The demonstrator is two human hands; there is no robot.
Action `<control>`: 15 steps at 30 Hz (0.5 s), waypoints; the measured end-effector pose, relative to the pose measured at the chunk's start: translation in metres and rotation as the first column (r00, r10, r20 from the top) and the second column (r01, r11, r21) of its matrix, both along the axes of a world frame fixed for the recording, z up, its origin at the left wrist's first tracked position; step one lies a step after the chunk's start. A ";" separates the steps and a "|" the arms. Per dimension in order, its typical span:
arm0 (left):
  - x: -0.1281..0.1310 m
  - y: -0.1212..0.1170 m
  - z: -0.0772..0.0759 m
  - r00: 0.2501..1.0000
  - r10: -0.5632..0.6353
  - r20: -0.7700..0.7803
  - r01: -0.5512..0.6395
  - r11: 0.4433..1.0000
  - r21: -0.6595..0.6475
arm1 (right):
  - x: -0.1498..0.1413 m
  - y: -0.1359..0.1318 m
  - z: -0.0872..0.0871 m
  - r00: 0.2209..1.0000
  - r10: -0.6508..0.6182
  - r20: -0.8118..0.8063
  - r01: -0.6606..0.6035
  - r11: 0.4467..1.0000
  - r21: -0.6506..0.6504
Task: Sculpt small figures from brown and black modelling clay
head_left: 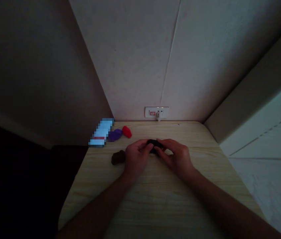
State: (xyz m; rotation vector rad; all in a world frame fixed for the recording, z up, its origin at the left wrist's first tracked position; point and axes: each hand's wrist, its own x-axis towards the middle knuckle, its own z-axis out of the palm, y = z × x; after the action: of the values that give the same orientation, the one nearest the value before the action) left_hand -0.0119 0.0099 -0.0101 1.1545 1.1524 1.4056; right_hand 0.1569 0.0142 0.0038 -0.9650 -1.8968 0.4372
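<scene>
Between the fingertips of both hands is a black lump that looks like modelling clay, partly covered by the fingers. My left hand pinches its left side, the thumb on top. From the right, my right hand grips it between thumb and fingers. A dark brown lump rests on the table just left of my left hand. Farther back lie a purple lump and a smaller red lump, close together.
The light wooden table has rounded corners and meets the wall at the back. A bright, pixelated phone-like rectangle is at its back left edge. Just above the table's back edge, a wall socket holds a white plug. A pale cabinet-like surface stands at right.
</scene>
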 end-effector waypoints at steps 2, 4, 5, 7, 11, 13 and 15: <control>0.002 0.001 -0.004 0.999 0.010 0.037 -0.010 1.000 0.006 | -0.003 0.002 0.001 0.998 -0.020 0.063 0.015 0.997 0.074; 0.003 0.002 -0.007 0.995 0.013 0.097 -0.014 1.000 0.015 | -0.005 0.004 0.002 0.994 -0.058 0.094 0.051 0.996 0.068; 0.004 0.003 -0.008 0.991 0.004 0.131 -0.007 1.000 0.021 | -0.006 0.006 0.002 0.993 -0.074 0.091 0.070 0.997 0.043; 0.005 0.003 -0.008 0.981 -0.028 0.194 0.022 0.999 0.034 | -0.007 0.009 0.002 0.993 -0.097 0.062 0.099 0.995 -0.030; 0.006 0.003 -0.008 0.962 -0.095 0.255 0.089 0.995 0.037 | -0.009 0.013 0.000 0.981 -0.190 -0.033 0.185 0.975 -0.126; 0.005 0.002 -0.007 0.958 -0.101 0.268 0.101 0.995 0.016 | -0.009 0.015 -0.002 0.965 -0.228 -0.128 0.193 0.951 -0.240; 0.004 0.003 -0.006 0.956 -0.092 0.278 0.097 0.995 -0.007 | -0.009 0.015 -0.003 0.943 -0.243 -0.227 0.145 0.914 -0.379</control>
State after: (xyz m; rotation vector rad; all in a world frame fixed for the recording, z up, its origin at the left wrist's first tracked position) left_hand -0.0078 0.0126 -0.0163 0.9492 0.8995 1.4263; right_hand 0.1480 0.0293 0.0011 -1.2521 -1.4818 0.7718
